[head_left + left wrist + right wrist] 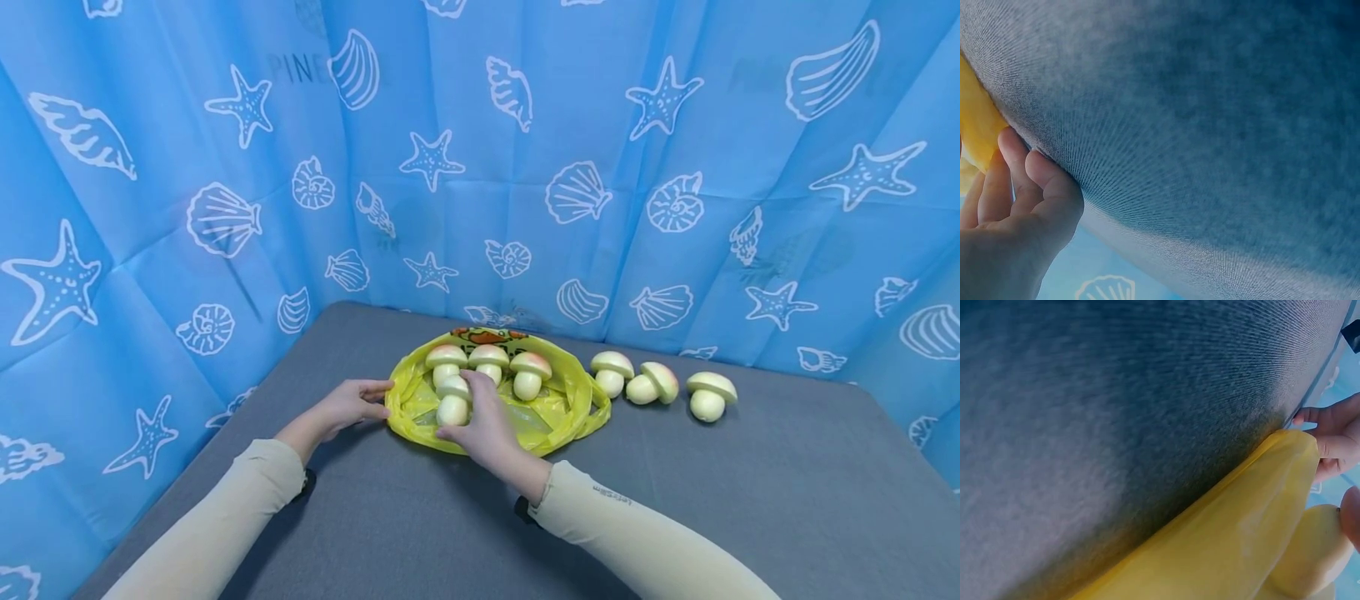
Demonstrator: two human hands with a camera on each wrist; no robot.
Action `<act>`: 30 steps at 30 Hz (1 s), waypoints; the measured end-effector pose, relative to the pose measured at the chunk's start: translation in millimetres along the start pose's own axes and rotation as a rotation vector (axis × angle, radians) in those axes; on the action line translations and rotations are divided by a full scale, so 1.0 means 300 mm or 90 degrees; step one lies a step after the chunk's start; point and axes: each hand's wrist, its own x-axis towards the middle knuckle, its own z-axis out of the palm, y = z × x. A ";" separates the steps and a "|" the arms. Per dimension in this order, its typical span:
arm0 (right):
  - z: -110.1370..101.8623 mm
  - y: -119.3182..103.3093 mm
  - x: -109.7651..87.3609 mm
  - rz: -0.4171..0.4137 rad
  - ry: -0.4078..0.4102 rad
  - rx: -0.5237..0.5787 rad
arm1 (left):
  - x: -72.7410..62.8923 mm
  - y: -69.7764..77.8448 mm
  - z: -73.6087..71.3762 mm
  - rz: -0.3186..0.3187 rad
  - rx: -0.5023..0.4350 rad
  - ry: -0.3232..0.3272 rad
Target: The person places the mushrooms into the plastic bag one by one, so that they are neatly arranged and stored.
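Note:
A yellow plastic bag (412, 433) lies spread with its mouth upward on the table. My right hand (491, 429) is over the bag and grips a mushroom (452, 410) with a pale round stem, thumb on the near side and fingers at the cap. Behind it, three more mushrooms (530, 375) with pink-tinged caps stand inside the bag. My left hand (348, 408) is at the bag's left rim, fingers loosely extended and touching the plastic. In the right wrist view, the held mushroom (1313, 550) shows beside a fingertip; most of that hand is outside the frame.
Three similar mushrooms stand or lean right of the bag: one near its handle loop (611, 372), one tilted (652, 383), one farther right (708, 396). The grey table (675, 483) ends at a blue curtain (480, 208) printed with white shells and starfish.

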 end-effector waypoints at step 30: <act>0.135 -0.012 0.091 0.083 -0.008 -0.056 | 0.002 -0.007 -0.010 0.013 -0.001 -0.011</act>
